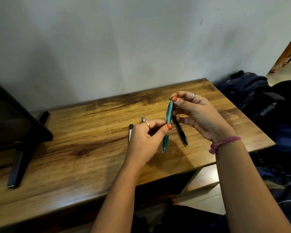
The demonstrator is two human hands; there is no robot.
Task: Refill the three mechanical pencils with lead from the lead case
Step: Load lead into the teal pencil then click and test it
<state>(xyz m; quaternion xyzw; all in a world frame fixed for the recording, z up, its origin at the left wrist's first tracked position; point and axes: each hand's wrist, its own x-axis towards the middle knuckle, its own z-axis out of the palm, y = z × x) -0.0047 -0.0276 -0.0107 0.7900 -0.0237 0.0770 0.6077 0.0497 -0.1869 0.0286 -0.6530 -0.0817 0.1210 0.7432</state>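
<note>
Three pencils are in play, and only one is off the brown wood-grain counter (91, 148): the slim translucent teal mechanical pencil (168, 121), which I hold nearly upright above the wood, tip pointing down toward me. My left hand (146, 138) pinches its barrel about midway between thumb and fingers, and my right hand (196, 113) pinches its top end between thumb and forefinger, at the cap, I judge, which has to come off before lead can go in. A slender black mechanical pencil (181, 132) lies flat on the counter just behind the teal one, partly under my right hand. A third, pale blue-and-white pencil (143, 118) shows only its end past my left knuckles. The small flat lead case with a black cap (130, 132) lies just left of my left hand; I cannot tell whether it is open. My worry is the cap: it is tiny, and if my right grip slips as it comes free it could drop and roll off the near edge. Tilting the barrel once it is open could also spill whatever lead is left, and a thin lead snaps easily if fed in at an angle.
</note>
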